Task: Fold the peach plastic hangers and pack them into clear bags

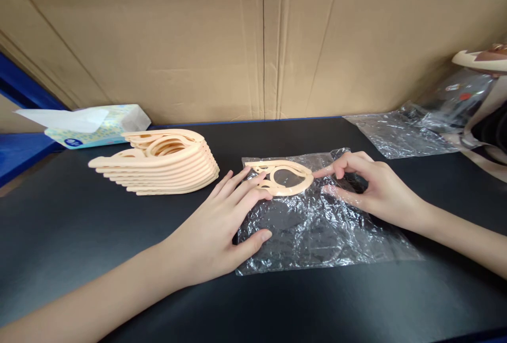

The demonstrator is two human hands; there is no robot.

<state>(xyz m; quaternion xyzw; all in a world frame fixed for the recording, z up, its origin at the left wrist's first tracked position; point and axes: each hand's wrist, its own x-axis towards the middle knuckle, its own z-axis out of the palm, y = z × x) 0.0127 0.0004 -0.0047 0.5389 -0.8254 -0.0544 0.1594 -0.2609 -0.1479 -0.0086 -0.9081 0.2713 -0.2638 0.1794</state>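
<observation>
A clear crinkled plastic bag (317,232) lies flat on the black table (119,258). One peach plastic hanger piece (283,176) rests on the bag's far edge. My left hand (222,226) lies flat with fingers stretched out, fingertips on the hanger piece and thumb on the bag's left edge. My right hand (368,187) is on the bag's right part, index finger touching the piece's right tip, other fingers curled on the plastic film. A stack of several identical peach hanger pieces (158,163) sits to the left.
A tissue pack (91,123) with a white sheet sticking out stands at the back left. More clear plastic bags (400,131) lie at the back right, beside another hanger piece (481,60). A cardboard wall (253,36) closes off the back.
</observation>
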